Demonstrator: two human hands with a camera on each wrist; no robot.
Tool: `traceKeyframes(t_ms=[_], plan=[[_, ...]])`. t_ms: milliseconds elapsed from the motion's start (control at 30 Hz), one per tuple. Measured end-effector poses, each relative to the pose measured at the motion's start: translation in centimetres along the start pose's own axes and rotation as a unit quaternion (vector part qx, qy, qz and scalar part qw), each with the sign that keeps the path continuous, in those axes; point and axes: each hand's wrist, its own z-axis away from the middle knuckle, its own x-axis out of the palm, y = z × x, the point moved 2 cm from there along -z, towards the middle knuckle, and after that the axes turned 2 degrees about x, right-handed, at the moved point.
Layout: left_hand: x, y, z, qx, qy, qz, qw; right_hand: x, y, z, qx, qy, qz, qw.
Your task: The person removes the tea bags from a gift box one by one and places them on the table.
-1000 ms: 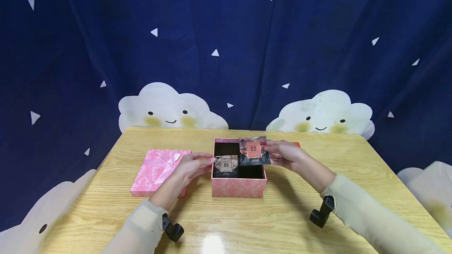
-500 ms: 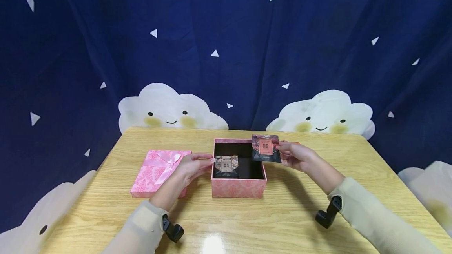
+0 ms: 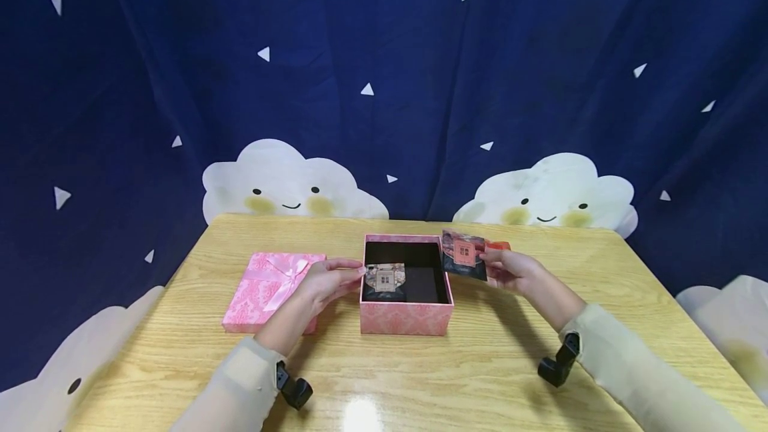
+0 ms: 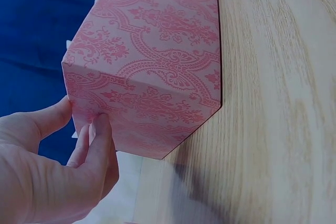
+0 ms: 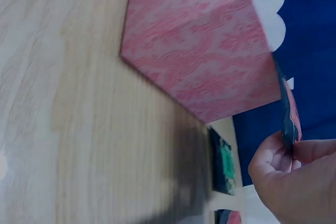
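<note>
An open pink patterned gift box with a dark interior stands mid-table. Inside it, at the left, lies a dark tea sachet with a floral print and pale label. My left hand holds the box's left wall at the rim, with bent fingers against the patterned outside in the left wrist view. My right hand pinches the right edge of another dark tea sachet with a salmon label, raised over the box's right rim. Seen edge-on in the right wrist view, this sachet sits between thumb and fingers.
Left of the box lies its pink lid with a ribbon bow. Behind my right hand an orange-red item shows partly. The right wrist view has a dark packet with green on the table past the box, and another packet below it.
My right hand has moved rightward, carrying the salmon-label sachet from over the box's middle to its right rim. The left hand and the box have stayed in place.
</note>
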Motion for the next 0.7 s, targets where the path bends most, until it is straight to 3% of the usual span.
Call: traceKeyframes(t_ms=[433,700], plan=[[-0.1,0.1,0.0,0.004,0.000,0.001,1.0000,-1.5,1.5,-1.8,0.019,0.010,0.044,0.999],[0.0,0.0,0.2,0.006,-0.002,0.000,1.0000,-1.9,2.9,-2.6,-0.002,0.050,0.156,0.986]])
